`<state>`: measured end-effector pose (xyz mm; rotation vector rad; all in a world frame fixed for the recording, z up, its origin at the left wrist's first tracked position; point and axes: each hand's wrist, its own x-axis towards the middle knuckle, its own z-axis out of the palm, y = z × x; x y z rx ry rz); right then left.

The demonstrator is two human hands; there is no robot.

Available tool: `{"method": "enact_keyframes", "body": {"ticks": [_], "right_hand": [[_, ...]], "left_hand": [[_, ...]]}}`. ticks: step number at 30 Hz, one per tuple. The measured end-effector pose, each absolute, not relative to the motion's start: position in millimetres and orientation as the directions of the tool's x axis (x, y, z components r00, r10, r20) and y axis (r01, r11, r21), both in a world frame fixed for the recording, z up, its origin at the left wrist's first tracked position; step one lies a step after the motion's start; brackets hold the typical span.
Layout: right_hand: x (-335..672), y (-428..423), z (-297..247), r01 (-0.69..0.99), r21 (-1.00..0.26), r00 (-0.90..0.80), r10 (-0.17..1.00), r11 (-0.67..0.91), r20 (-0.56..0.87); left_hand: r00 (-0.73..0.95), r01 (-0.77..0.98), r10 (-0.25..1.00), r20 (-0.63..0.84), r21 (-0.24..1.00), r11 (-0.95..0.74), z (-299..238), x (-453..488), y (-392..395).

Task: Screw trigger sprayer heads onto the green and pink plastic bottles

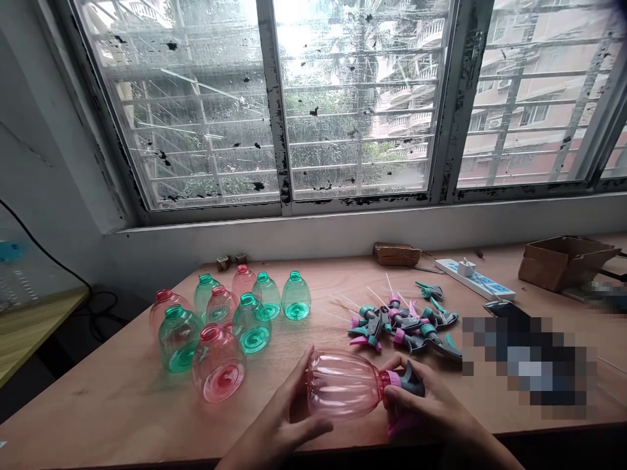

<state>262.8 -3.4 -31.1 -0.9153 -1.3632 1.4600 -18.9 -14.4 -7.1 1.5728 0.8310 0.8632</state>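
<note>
The left hand (287, 408) is bare; the right hand (424, 395), too; visible forearms (482, 437) uncovered.

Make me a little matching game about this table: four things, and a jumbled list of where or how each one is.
1. Left hand
2. Right hand
3. Loose spray heads
4. Power strip

A. Jumbled beyond the held bottle
B. At that bottle's base
C. White, with a plug
D. At that bottle's pink collar

Pairs: 1-B, 2-D, 3-A, 4-C

No text, label, brand, number or sign readable. Pixelated patch (543, 372) masks area at right; power strip (476, 281) too small to tell.
</note>
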Motion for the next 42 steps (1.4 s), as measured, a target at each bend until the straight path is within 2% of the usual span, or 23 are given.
{"method": "enact_keyframes", "body": {"ticks": [5,11,19,25,31,38,42], "right_hand": [[263,-2,-33,-0.118,-0.992,-0.31,0.948,0.04,0.075],[263,-2,-34,-0.127,-0.99,-0.326,0.941,0.052,0.092],[263,-1,-32,-0.137,-0.989,-0.316,0.944,0.053,0.094],[266,-4,-27,-0.109,-0.992,-0.336,0.937,0.068,0.101],[271,-4,-26,-0.116,-0.99,-0.339,0.934,0.079,0.114],[273,-7,-25,-0.088,-0.995,-0.363,0.93,0.038,0.067],[273,-7,-22,-0.109,-0.994,-0.359,0.931,0.025,0.063]], "left_hand": [[0.484,0.071,0.865,0.132,0.979,-0.189,-8,-19,-13],[0.494,0.034,0.865,0.092,0.992,-0.125,-9,-19,-12],[0.459,0.079,0.881,0.114,0.983,-0.169,-9,-21,-15],[0.455,0.115,0.889,0.041,0.988,-0.105,-4,-21,-16],[0.493,0.125,0.867,0.079,0.979,-0.161,2,-17,-18],[0.457,0.148,0.888,0.045,0.981,-0.126,3,-13,-16],[0.48,0.199,0.874,0.077,0.961,-0.194,4,-14,-17]]}}
